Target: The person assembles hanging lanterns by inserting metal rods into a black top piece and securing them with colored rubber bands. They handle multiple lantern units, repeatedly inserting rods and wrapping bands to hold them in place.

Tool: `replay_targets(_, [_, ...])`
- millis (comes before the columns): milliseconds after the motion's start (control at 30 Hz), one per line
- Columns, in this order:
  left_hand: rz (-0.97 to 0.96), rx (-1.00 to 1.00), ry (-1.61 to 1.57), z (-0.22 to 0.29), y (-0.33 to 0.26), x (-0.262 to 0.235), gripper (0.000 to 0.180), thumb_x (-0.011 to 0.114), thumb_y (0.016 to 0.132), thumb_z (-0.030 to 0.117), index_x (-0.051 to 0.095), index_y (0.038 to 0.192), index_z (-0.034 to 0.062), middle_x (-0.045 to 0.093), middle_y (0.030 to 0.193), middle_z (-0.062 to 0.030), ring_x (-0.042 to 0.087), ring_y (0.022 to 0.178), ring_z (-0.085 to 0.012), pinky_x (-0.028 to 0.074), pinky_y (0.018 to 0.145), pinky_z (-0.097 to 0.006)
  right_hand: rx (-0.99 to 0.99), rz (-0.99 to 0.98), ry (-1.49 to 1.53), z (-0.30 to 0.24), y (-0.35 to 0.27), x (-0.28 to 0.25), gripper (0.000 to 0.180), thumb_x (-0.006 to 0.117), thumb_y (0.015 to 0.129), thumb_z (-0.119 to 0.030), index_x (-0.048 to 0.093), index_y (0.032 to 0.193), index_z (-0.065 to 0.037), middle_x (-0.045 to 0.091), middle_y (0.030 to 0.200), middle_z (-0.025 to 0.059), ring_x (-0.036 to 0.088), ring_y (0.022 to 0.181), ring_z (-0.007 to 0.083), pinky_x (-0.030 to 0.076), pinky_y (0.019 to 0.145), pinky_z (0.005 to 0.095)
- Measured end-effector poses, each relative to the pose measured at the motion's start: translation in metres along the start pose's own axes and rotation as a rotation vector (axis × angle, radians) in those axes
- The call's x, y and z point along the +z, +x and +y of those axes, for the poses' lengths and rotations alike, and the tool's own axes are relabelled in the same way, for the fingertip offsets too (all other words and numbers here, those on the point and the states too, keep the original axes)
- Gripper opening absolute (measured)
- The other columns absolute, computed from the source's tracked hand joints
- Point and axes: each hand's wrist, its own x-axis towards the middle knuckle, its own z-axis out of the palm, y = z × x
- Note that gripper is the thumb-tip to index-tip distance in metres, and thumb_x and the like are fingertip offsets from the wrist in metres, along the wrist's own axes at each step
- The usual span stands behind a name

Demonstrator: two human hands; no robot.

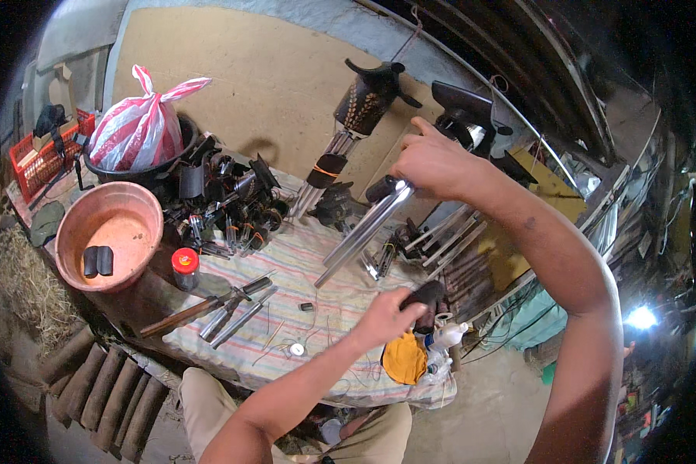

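My right hand (438,164) is raised, its fingers bent around the upper end of a bunch of shiny metal tubes (363,232); one finger points up and left. A short black sleeve (382,188) shows against the tubes by the palm. Behind this hand hangs a dark chime top (464,99), partly covered. Lower, over the table's front, my left hand (390,315) is closed on a dark curved piece (425,301). Left of the raised hand, another wind chime (363,100) hangs, its tubes bound by a black sleeve with an orange band.
A striped cloth (286,305) covers the table. On it lie a red-lidded jar (185,267), pliers-like tools (240,313), a yellow cloth (404,359) and a plastic bottle (447,336). A pink basin (110,232), piled dark parts (232,193) and a striped bag (141,127) stand left.
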Motion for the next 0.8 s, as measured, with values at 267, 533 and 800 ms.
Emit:
replay_targets(267, [0.718, 0.663, 0.792, 0.137, -0.038, -0.121, 0.011, 0.066, 0.086, 0.009, 0.059, 0.083, 0.0005, 0.057, 0.069, -0.0182, 0.059, 0.064, -0.0367, 0.045, 0.057, -0.042, -0.071, 0.248, -0.049, -0.003, -0.018, 0.022, 0.016, 0.066, 0.076, -0.014, 0.074, 0.089, -0.021, 0.071, 0.091, 0.0027, 0.062, 0.106, 0.0227, 0.032, 0.110, 0.0573])
replay_targets(533, [0.372, 0.132, 0.039, 0.041, 0.038, -0.110, 0.028, 0.070, 0.090, 0.026, 0.064, 0.097, 0.0000, 0.068, 0.076, -0.0059, 0.064, 0.069, -0.0196, 0.051, 0.064, -0.035, -0.003, 0.265, 0.174, 0.003, -0.033, 0.003, 0.027, 0.078, 0.070, -0.018, 0.066, 0.094, -0.012, 0.068, 0.101, 0.0083, 0.056, 0.117, 0.0274, 0.028, 0.112, 0.0581])
replay_targets(800, [0.667, 0.348, 0.744, 0.042, 0.022, -0.053, 0.024, 0.066, 0.091, 0.022, 0.056, 0.083, 0.0026, 0.056, 0.060, -0.0187, 0.056, 0.053, -0.0377, 0.043, 0.049, -0.043, 0.225, 0.100, 0.034, -0.011, -0.006, 0.019, 0.028, 0.069, 0.077, -0.010, 0.063, 0.105, -0.008, 0.070, 0.086, 0.0087, 0.066, 0.096, 0.0295, 0.033, 0.108, 0.0563])
